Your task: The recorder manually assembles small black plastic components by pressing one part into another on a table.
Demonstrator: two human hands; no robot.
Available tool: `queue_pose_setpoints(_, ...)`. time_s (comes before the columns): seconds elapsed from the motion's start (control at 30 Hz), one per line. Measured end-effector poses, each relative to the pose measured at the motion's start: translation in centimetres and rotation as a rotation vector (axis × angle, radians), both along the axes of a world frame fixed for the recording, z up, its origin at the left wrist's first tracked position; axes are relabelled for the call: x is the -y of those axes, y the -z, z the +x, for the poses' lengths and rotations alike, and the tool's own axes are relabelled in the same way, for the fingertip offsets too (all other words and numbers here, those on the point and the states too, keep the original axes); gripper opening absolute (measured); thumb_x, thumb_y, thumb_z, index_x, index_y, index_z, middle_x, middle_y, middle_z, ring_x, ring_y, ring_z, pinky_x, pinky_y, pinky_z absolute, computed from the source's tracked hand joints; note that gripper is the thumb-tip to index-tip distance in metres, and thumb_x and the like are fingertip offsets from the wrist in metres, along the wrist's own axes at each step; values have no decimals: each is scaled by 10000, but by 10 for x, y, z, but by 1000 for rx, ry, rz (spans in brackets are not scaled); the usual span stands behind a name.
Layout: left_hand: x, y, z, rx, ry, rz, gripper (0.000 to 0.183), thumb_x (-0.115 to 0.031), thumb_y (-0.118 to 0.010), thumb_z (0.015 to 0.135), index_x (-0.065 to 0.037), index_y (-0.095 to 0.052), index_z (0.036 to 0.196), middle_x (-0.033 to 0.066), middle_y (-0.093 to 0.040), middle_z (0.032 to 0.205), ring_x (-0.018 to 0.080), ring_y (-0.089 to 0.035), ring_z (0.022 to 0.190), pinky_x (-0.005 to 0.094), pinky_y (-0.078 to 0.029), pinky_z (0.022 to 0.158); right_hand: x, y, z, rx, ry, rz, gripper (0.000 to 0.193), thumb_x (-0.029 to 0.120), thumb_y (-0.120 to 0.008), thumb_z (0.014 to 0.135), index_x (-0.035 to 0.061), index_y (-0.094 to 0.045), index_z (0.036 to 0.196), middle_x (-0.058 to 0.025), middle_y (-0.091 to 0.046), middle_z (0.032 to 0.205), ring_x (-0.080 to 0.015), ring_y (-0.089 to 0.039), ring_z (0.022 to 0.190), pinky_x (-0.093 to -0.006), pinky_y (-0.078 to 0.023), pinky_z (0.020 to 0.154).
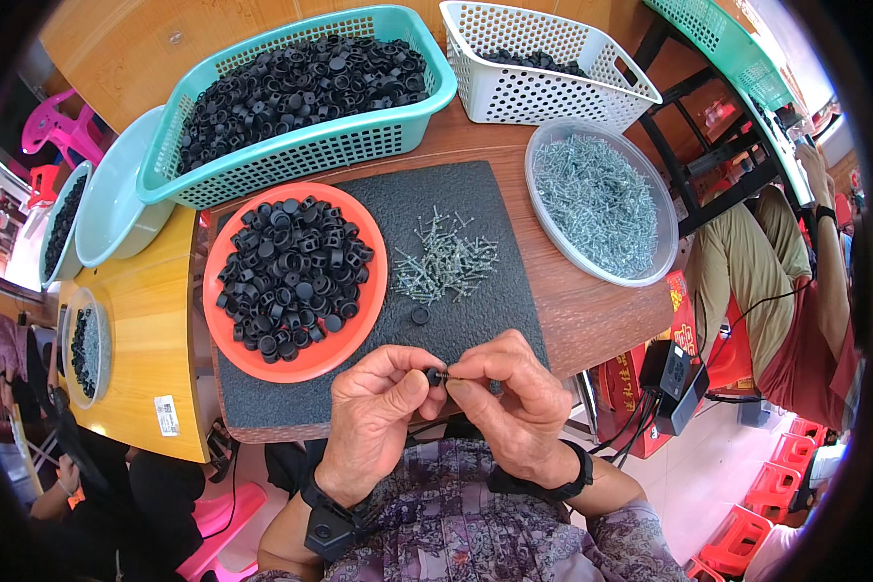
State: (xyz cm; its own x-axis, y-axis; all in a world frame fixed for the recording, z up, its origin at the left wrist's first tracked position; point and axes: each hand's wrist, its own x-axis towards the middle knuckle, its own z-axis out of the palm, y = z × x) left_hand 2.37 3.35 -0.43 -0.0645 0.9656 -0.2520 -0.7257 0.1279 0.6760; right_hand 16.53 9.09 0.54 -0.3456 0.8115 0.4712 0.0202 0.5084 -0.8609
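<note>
Over the near edge of a dark mat [466,189], both hands meet in front of my chest. My left hand [383,398] pinches a small black plastic cap [434,376] between thumb and fingertips. From the right, my right hand [514,398] grips a thin metal screw [446,376] whose other end meets the cap; how deep it sits I cannot tell. One loose black cap [420,315] lies on the mat just beyond my fingers. Past it is a loose pile of screws [446,257]. An orange-red plate [225,335] heaped with black caps stands to the left.
A teal basket [291,155] full of black parts stands at the back, beside a white basket [543,97]. A clear round tub [664,242] of screws sits at the right. People work on both sides; a seated person's trousers [737,262] show at right, near black adapters [671,378].
</note>
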Motion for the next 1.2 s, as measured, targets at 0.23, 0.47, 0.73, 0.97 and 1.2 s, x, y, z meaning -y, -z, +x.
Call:
queue_pose_setpoints(0.23,-2,2,-1,-36,-3,-6,252,-145,-647,847,36,-587,1012,71,-620,854,105,-570,720,219,-473,675,-1,2,1,-4,-11,-15,189,-78,-677,710,5,-621,870,-73,-613,784,-150,-517,651,-255,-400,514)
queue_pose_setpoints(0.47,-1,3,0,-64,-4,-6,256,-146,-649,846,39,-588,1012,77,-622,854,108,-575,724,219,-475,668,-1,4,0,-7,4,-33,180,-76,-668,717,-1,-620,872,-79,-613,785,-160,-535,666,-259,-420,528)
queue_pose_setpoints(0.73,-2,3,0,-82,-2,-1,249,-150,-643,851,38,-590,1005,71,-621,848,102,-570,716,216,-472,670,0,2,0,12,2,-17,161,-72,-666,722,-3,-620,860,-80,-613,784,-165,-538,662,-259,-423,531)
queue_pose_setpoints(0.97,-2,2,1,-94,-8,0,243,-147,-648,846,32,-595,1002,70,-624,837,99,-569,704,209,-474,660,2,4,2,-33,-14,-154,138,-67,-662,741,-22,-626,867,-74,-612,797,-128,-530,664,-245,-418,526)
queue_pose_setpoints(1.2,-3,3,1,-94,-9,-8,241,-146,-649,845,29,-596,1001,67,-625,833,100,-574,704,205,-477,656,4,9,0,-117,-4,-216,132,-67,-651,760,-32,-625,884,-73,-601,801,-111,-520,658,-230,-414,550)
